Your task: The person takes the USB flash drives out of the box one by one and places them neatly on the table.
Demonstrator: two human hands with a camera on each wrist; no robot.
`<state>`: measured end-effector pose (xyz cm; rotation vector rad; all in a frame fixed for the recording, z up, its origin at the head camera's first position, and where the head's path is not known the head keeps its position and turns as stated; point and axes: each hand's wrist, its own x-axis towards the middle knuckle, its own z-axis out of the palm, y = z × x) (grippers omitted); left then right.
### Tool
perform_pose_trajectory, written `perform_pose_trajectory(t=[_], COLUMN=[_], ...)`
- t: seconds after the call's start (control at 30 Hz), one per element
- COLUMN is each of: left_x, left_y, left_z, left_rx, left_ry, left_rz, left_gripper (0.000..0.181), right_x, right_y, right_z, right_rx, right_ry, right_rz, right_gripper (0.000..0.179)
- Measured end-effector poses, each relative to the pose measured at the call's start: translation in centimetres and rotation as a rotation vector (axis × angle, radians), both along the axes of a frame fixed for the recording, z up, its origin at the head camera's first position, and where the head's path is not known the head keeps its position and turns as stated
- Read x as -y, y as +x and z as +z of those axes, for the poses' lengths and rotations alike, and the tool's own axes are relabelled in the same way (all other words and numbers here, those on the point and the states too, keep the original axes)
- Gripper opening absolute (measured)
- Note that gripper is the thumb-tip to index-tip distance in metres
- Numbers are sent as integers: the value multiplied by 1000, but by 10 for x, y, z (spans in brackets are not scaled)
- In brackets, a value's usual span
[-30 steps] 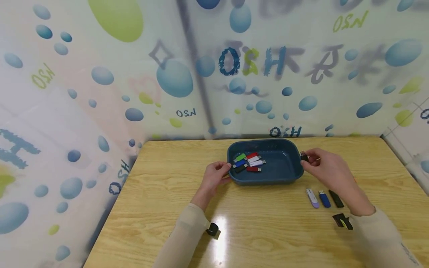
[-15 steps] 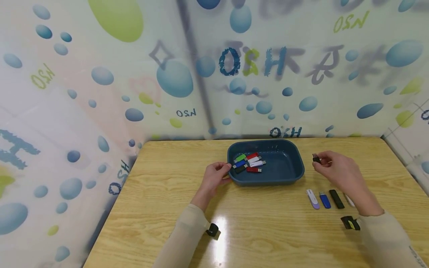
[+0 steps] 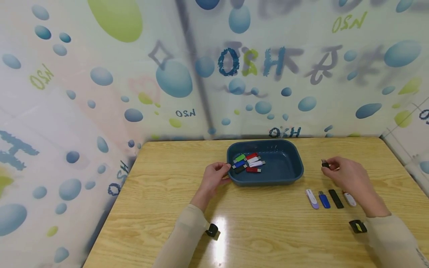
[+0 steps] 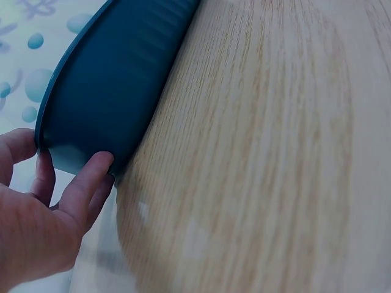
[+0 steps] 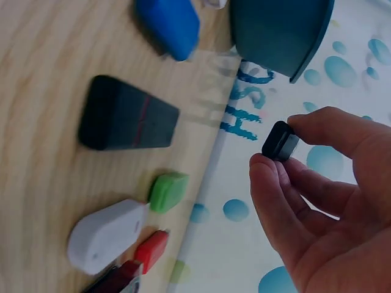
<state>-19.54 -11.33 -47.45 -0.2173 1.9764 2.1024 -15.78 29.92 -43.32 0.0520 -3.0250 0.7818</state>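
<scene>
My left hand [image 3: 213,175] holds the left end of a dark blue plastic tray [image 3: 268,182], its thumb at the rim and its fingers against the outer wall [image 4: 91,110]. Several USB flash drives lie at the tray's left side, among them a green one [image 3: 240,158], a blue one [image 3: 239,163] and a dark red one [image 3: 253,170]. To the right of the tray, my right hand [image 3: 352,178] pinches a small black USB flash drive [image 5: 280,141] between thumb and fingers, above the table. Its metal plug points away in the head view.
Near my right hand lie a white-purple drive [image 3: 312,199], a blue drive [image 3: 324,200], a black drive [image 3: 336,198] and a white drive [image 3: 350,198]. The right wrist view also shows a green drive [image 5: 168,191] and a red one [image 5: 151,251]. A patterned curtain [image 3: 201,93] hangs behind the wooden table [image 3: 261,230].
My right hand has moved right, away from the tray's right rim, carrying the black flash drive. The white drive on the table has come into sight. My left hand stays at the tray.
</scene>
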Motion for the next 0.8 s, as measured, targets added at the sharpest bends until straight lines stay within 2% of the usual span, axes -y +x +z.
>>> perform_pose_trajectory(t=[0.23, 0.53, 0.8], left_x=[1, 0, 0], left_y=[0, 0, -1], left_z=[-1, -2, -3], left_rx=[-7, -13, -16], left_ry=[0, 0, -5], left_rz=[-6, 0, -2], left_gripper=[28, 28, 28], right_x=[-4, -5, 1], right_y=[3, 3, 5], right_z=[-7, -17, -23], right_rx=[22, 118, 95], right_ry=[14, 44, 62], right_rz=[10, 28, 20], right_gripper=[40, 39, 35])
